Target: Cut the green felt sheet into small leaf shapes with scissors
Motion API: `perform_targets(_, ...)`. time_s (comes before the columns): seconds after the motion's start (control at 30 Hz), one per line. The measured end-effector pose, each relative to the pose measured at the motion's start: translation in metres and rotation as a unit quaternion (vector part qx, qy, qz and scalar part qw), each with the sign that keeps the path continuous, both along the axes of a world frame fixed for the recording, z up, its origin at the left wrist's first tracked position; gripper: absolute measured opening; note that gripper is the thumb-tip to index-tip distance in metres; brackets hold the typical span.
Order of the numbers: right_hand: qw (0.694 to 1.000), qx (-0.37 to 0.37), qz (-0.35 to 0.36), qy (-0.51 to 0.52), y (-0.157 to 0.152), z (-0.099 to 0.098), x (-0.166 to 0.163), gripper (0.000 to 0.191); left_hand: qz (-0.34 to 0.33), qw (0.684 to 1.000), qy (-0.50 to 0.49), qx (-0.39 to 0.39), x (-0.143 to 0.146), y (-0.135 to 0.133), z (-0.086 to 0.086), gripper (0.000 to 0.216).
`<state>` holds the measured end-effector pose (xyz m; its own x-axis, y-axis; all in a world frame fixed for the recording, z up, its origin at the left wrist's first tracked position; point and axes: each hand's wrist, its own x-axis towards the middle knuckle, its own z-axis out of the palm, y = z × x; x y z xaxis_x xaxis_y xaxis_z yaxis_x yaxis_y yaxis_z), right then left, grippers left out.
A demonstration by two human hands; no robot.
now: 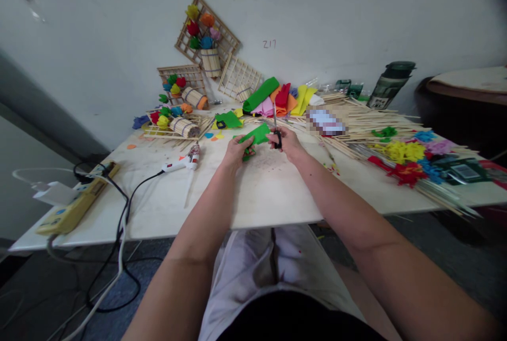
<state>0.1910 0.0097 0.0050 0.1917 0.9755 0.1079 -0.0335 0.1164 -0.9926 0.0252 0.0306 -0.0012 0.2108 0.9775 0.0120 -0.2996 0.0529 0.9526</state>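
Observation:
Over the middle of the white table, my left hand (pixel 236 151) is closed on a piece of green felt (pixel 256 134). A smaller green bit shows below its fingers. My right hand (pixel 289 144) grips black-handled scissors (pixel 278 139), their blades pointing up and away from me. The thumb and fingertips of that hand are at the right edge of the felt; whether they pinch it is hard to tell. Another green felt piece (pixel 228 119) lies beyond my left hand, next to small coloured cut-outs.
A glue gun (pixel 184 162) and a yellow power strip (pixel 79 198) with cables are on the left. Flower-decorated stick lattices (pixel 208 29) lean on the wall. Rolled felt (pixel 261 94), wooden sticks (pixel 364 124), a blurred phone (pixel 326 121), a bottle (pixel 390 86) and coloured flowers (pixel 404 152) occupy the back and right.

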Motion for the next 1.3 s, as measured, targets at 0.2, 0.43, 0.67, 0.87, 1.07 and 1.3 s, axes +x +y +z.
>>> perform_targets(0.2, 0.996, -0.011, 0.088, -0.026, -0.007, 0.001, 0.004, 0.03, 0.058, 0.997, -0.05, 0.001, -0.001, 0.003, 0.003, 0.035)
perform_targets(0.43, 0.987, -0.039, 0.146, -0.045, -0.013, 0.003, 0.006, 0.032, 0.086, 0.994, -0.072, -0.014, -0.004, 0.002, 0.007, 0.03)
perform_targets(0.67, 0.981, -0.08, 0.165, -0.067, -0.012, 0.002, 0.011, 0.039, 0.083, 0.99, -0.109, -0.027, -0.005, 0.004, 0.008, 0.033)
perform_targets(0.87, 0.969, -0.093, 0.215, -0.081, -0.009, -0.001, 0.012, 0.039, 0.087, 0.99, -0.11, -0.025, -0.005, 0.005, 0.007, 0.027)
perform_targets(1.07, 0.965, -0.079, 0.239, -0.068, -0.007, -0.003, 0.013, 0.036, 0.091, 0.989, -0.107, -0.034, -0.004, 0.005, 0.006, 0.023)
perform_targets(1.3, 0.965, -0.081, 0.236, -0.076, -0.01, -0.001, 0.01, 0.033, 0.055, 0.989, -0.129, -0.037, -0.001, 0.006, 0.003, 0.022)
